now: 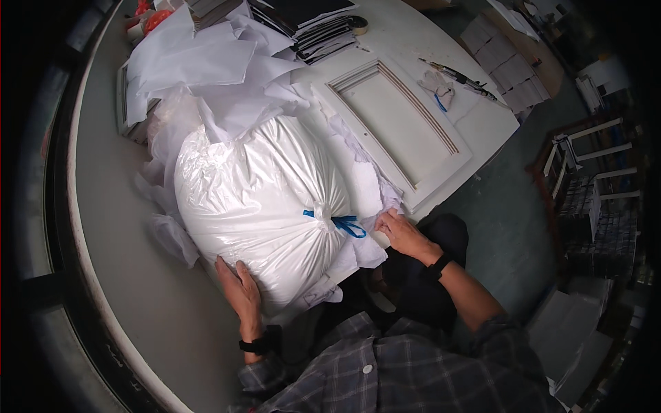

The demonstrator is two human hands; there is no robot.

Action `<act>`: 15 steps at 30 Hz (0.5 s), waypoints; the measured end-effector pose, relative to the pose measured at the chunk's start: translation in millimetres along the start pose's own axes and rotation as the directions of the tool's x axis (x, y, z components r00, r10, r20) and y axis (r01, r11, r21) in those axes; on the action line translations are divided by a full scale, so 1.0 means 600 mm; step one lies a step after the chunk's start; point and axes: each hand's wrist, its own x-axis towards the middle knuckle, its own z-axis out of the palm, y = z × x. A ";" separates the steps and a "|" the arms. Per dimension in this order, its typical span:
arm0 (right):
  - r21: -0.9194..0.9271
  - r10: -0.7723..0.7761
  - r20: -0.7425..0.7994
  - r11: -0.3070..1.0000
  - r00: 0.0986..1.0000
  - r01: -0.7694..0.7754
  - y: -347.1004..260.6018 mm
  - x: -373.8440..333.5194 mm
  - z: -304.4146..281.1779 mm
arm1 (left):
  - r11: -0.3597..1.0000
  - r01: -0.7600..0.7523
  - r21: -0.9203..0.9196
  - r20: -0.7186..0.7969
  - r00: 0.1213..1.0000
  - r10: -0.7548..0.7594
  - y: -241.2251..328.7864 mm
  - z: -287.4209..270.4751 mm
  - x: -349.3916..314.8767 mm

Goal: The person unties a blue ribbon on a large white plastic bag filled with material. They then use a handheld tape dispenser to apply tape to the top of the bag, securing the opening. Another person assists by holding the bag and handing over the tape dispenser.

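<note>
Against white bag | left fingers spread | right fingers curled at sheet, grip unclear

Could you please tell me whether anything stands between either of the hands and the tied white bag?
Nothing visible separates the left hand from the white bag; it rests against its side. Between the right hand and the bag are the blue tie and some white paper.

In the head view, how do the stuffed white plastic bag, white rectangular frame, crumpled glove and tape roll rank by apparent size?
1. Stuffed white plastic bag
2. White rectangular frame
3. Crumpled glove
4. Tape roll
</note>
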 end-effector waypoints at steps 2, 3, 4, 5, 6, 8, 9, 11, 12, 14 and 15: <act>0.007 -0.005 0.000 1.000 1.000 0.005 0.004 -0.005 0.003 | 1.000 0.001 0.016 0.004 1.000 -0.001 -0.003 0.000 0.002; 0.004 -0.015 0.001 1.000 1.000 0.015 0.006 -0.003 0.000 | 1.000 -0.001 0.014 0.001 1.000 0.001 -0.004 0.001 0.002; 0.005 -0.008 0.001 1.000 1.000 0.008 0.007 -0.003 -0.001 | 1.000 -0.001 0.013 -0.003 1.000 0.002 -0.005 0.002 0.001; 0.007 -0.003 0.003 1.000 1.000 0.003 0.006 -0.006 -0.001 | 1.000 -0.014 0.016 -0.013 1.000 0.015 -0.006 0.002 -0.003; 0.007 -0.007 0.006 1.000 1.000 0.007 0.005 0.000 0.002 | 0.999 -0.026 0.019 -0.032 0.999 0.026 -0.009 0.003 -0.006; 0.011 -0.060 -0.013 0.998 0.998 0.061 0.010 0.005 0.009 | 0.999 -0.043 0.022 -0.073 0.996 0.044 -0.013 0.001 -0.007; 0.022 -0.047 -0.017 0.999 0.999 0.048 0.007 0.004 0.005 | 0.999 -0.050 0.015 -0.081 0.995 0.051 -0.012 0.006 -0.008; 0.009 -0.032 -0.018 0.999 0.999 0.032 0.002 0.003 0.006 | 0.999 -0.054 -0.001 -0.097 0.994 0.054 -0.017 0.013 -0.014; -0.015 -0.026 -0.028 1.000 0.999 0.026 0.002 0.001 0.007 | 0.998 -0.063 -0.011 -0.101 0.993 0.061 -0.020 0.017 -0.014; -0.021 -0.035 -0.035 0.999 0.999 0.035 0.000 -0.002 0.001 | 0.997 -0.071 -0.021 -0.123 0.990 0.068 -0.015 0.019 -0.007; -0.019 -0.014 -0.014 1.000 1.000 0.014 0.002 -0.001 -0.002 | 0.997 -0.072 -0.019 -0.127 0.989 0.069 -0.011 0.019 -0.006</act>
